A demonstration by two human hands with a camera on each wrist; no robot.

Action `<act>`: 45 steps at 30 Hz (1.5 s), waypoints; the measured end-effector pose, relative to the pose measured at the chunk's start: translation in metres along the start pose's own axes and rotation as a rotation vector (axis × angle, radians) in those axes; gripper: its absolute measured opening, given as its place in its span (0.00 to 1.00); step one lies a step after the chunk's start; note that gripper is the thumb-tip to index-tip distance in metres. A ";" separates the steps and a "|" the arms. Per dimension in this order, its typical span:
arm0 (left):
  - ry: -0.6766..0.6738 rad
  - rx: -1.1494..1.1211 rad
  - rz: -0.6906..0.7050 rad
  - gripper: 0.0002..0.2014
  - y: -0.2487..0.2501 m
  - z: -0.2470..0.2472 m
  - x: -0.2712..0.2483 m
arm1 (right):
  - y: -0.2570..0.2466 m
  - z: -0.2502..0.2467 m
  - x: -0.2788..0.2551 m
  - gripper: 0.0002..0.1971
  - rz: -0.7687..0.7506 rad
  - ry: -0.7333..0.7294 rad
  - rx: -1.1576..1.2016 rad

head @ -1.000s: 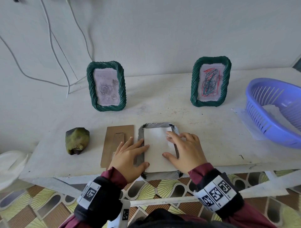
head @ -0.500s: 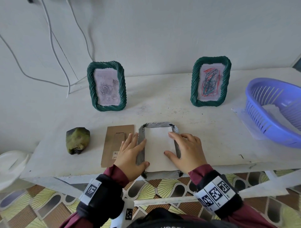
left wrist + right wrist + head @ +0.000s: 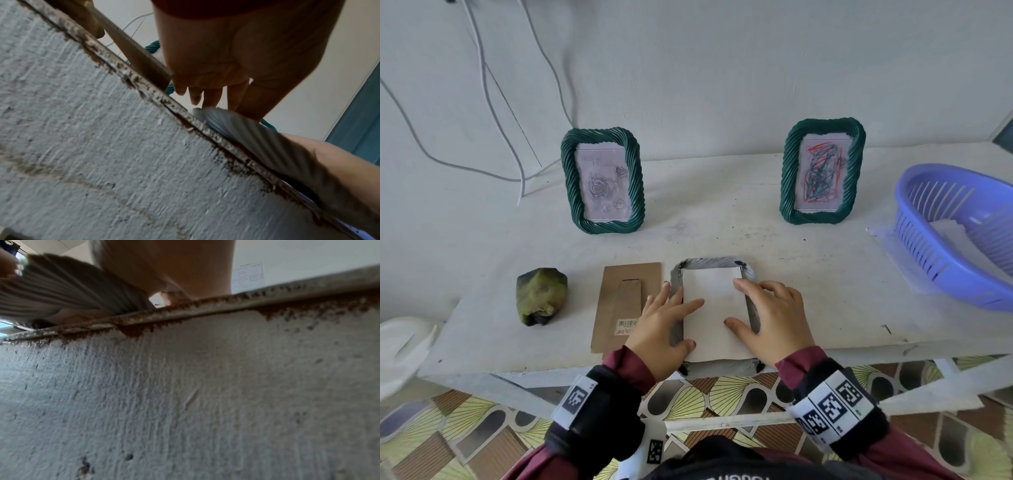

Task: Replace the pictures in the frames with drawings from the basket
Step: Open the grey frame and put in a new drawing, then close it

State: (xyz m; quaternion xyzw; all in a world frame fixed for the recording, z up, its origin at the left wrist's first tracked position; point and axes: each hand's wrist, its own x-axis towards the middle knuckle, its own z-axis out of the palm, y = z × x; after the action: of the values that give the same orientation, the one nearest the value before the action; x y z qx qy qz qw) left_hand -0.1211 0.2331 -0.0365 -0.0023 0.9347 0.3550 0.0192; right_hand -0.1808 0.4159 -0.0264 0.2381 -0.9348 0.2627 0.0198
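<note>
Both hands lie flat, fingers straight, on a white sheet [image 3: 714, 308] set in a grey frame [image 3: 714, 265] that lies face down at the near table [image 3: 825, 291] edge. The left hand [image 3: 662, 329] rests its forefinger and thumb on the sheet's left side, its other fingers over the frame's left rail; the right hand [image 3: 774, 317] presses the right side with forefinger and thumb spread. Neither grips anything.

The sheet's long axis runs away from the person, and its near end reaches the frame's near rail, which overhangs the table edge. Just left lies the brown backing [image 3: 628, 301], parallel, the left hand partly over it; beyond that is a green lump [image 3: 541, 296]. Open tabletop stretches behind the frame to two green frames [image 3: 602, 180] [image 3: 822, 171] standing upright with drawings, and right to the purple basket [image 3: 955, 240], well apart.

Compared with a second ago, the sheet sits squarer inside the frame, and the left forefinger has slid further onto it.
</note>
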 end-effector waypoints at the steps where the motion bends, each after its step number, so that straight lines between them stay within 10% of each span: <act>1: 0.016 0.009 0.013 0.32 0.000 0.000 0.000 | 0.000 0.000 0.000 0.28 -0.004 0.009 0.001; 13: 0.429 -0.132 -0.117 0.14 0.001 0.002 0.008 | 0.000 0.001 0.000 0.28 -0.001 0.030 0.010; 23: 0.392 -0.190 -0.324 0.13 0.009 -0.003 0.028 | -0.001 -0.003 0.000 0.29 0.014 -0.035 -0.003; 45: 0.381 -0.073 -0.330 0.14 0.010 0.001 0.024 | 0.007 -0.011 0.018 0.34 -0.001 -0.092 -0.029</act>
State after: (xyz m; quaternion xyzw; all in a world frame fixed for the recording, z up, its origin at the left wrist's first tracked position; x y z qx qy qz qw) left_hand -0.1456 0.2417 -0.0319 -0.2224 0.8949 0.3737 -0.0995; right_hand -0.2012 0.4191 -0.0176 0.2502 -0.9383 0.2378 -0.0198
